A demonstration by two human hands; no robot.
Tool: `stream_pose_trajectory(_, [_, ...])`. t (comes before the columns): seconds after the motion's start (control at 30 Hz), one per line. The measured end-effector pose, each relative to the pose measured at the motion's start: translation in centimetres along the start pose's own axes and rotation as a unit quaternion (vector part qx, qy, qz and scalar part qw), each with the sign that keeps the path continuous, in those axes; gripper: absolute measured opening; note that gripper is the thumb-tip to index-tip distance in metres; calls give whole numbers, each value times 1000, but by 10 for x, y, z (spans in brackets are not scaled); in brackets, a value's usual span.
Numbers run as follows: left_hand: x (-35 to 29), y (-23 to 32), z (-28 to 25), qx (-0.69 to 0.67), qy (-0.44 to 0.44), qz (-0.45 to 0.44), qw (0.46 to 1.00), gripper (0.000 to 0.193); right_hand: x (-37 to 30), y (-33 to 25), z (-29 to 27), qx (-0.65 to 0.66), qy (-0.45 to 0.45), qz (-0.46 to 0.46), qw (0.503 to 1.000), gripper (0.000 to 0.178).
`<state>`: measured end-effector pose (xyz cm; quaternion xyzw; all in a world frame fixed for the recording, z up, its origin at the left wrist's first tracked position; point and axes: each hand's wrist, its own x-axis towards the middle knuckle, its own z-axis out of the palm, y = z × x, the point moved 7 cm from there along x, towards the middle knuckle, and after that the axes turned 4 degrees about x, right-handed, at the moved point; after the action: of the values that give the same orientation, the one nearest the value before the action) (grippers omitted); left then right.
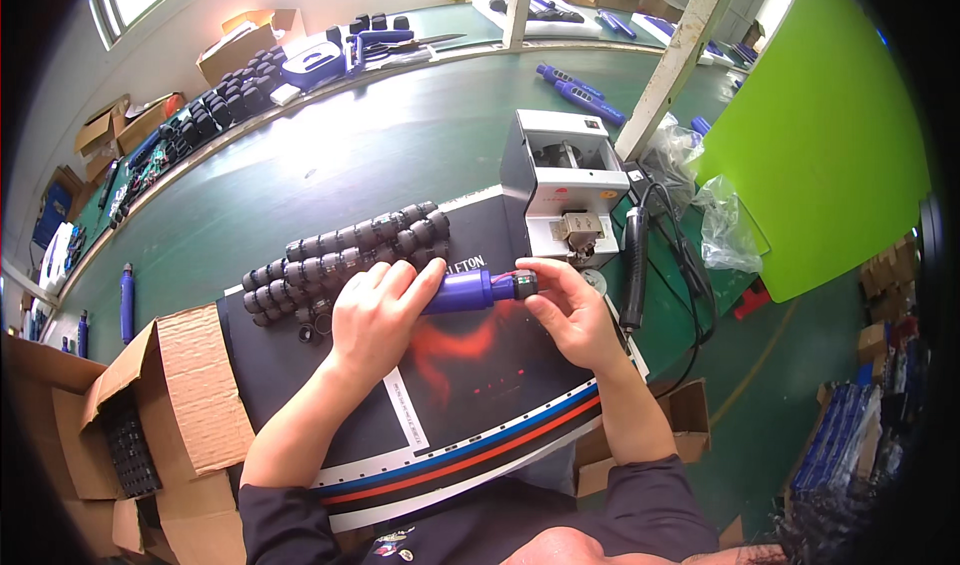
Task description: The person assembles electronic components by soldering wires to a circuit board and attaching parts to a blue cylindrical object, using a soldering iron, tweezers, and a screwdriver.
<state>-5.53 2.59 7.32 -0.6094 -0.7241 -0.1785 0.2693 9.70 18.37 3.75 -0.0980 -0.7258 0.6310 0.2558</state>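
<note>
- Together, our left hand [375, 310] wraps the purple cylinder [458, 291] firmly, keeping it level above the black mat [470, 365] on the desk [350, 165].
- Our right hand [565, 310] pinches the dark cap [524, 285] at its end, grip narrow for fine control.
- Rows of black caps [340, 250] lie close by, within easy reach.
- A white machine [565, 180] stands just beyond.

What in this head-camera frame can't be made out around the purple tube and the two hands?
- Purple tube: head view, its left part is hidden inside the left hand.
- Black end piece: right hand fingers cover its far side; how it joins is unreadable.
- Cardboard box: its dark contents are too small to identify.
- White machine: the small part in its opening is blurred.
</note>
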Motion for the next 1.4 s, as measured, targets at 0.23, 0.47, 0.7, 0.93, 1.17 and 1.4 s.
stream_pose_trajectory(0.23, [-1, 1, -2, -8, -15, 1, 1000, 55, 1, 6, 1, -36, -20, 0, 999, 38])
stream_pose_trajectory(0.47, [-2, 6, -4, 14, -9, 11, 1000, 45, 0, 7, 6, -96, -68, -54, 992, 39])
stream_pose_trajectory(0.7, [-7, 7, 0, -20, -49, -11, 999, 46, -2, 11, 8, -92, -66, -68, 991, 39])
stream_pose_trajectory(0.93, [25, -58, -34, -186, -26, -250, 950, 65, 1, 4, -3, 77, 47, -111, 990, 62])
stream_pose_trajectory(1.17, [-142, -335, 3, 84, 31, -525, 847, 58, 5, -15, -12, 16, 100, -165, 981, 41])
stream_pose_trajectory(1.4, [-177, -344, 16, 155, -30, -598, 786, 65, 80, -111, -70, -231, 163, -288, 915, 14])
